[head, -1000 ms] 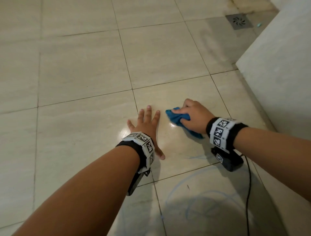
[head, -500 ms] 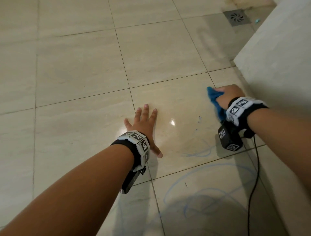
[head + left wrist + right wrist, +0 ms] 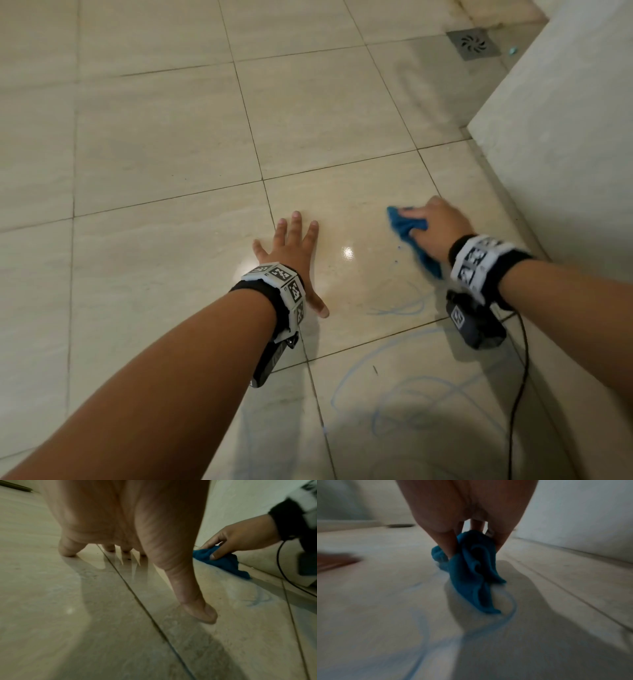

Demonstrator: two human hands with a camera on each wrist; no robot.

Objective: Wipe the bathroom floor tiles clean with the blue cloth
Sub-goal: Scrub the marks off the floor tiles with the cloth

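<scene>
1. Presently, the right hand (image 3: 442,233) is gripping the blue cloth (image 3: 407,228), pressing it onto the floor tiles (image 3: 164,137) near the wall (image 3: 565,120).
2. The left hand (image 3: 291,250) is lying flat, fingers spread.
3. Only the right wrist view is showing the cloth's folds trailing over blue scribbles (image 3: 510,609).

The blue cloth (image 3: 407,228) is crumpled into loose folds and pressed on the floor tiles (image 3: 171,137), a tail trailing back along the floor. The tiles are glossy beige squares with dark grout lines; blue scribbled lines (image 3: 397,310) mark those near the cloth.
</scene>
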